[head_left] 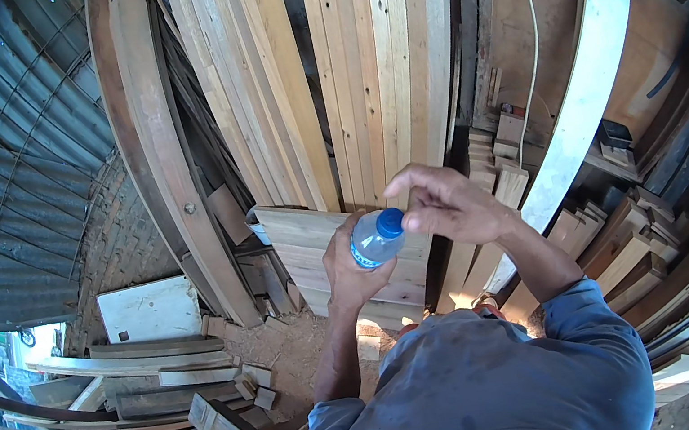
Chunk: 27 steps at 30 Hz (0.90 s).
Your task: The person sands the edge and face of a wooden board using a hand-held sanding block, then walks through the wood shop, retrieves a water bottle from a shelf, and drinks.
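Note:
My left hand (345, 262) is wrapped round a clear plastic bottle (373, 247) with a blue label band, held upright in front of my chest. A blue screw cap (390, 223) sits on the bottle's neck. Just right of the cap is my right hand (457, 207), its thumb tip beside the cap's edge and its index finger bent above. The fingers and thumb stand apart, with nothing visible between them. Whether the thumb touches the cap I cannot tell. Beneath the bottle lies a pale wooden panel (298, 236), partly hidden by my hands.
Long planks (375, 73) lean upright ahead. Thick dark beams (170, 153) stand to the left, with a white board (149, 311) and scattered offcuts (181, 379) near the floor. On the right are a long pale metal-like strip (588, 92) and stacked timber (634, 258).

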Tool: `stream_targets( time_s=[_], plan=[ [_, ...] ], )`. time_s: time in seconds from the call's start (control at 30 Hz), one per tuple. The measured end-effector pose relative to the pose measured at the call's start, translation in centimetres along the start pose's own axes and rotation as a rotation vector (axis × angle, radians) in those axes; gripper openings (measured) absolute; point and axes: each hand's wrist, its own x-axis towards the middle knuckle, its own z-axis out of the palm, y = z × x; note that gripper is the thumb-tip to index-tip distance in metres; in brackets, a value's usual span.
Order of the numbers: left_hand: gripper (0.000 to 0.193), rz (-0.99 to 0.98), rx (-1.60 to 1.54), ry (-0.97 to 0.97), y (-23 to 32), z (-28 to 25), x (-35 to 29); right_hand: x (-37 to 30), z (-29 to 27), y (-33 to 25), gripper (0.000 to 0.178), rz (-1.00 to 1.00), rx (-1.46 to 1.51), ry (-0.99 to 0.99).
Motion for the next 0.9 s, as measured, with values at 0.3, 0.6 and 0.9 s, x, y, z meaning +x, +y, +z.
stream_targets(
  time_s=[0.3, 0.6, 0.9],
  plan=[
    [0.071, 0.242, 0.049, 0.011, 0.1, -0.9, 1.0, 0.4, 3.2, 0.0, 0.034, 0.081, 0.367, -0.012],
    [0.072, 0.335, 0.165, 0.016, 0.7, -1.6, 1.6, 0.0, 2.9, -0.4, 0.027, -0.131, -0.026, 0.037],
    [0.071, 0.126, 0.162, 0.097, 0.5, -1.5, 0.1, 0.4, 1.0, -1.7, 0.032, -0.147, -0.270, 0.070]
  ],
)
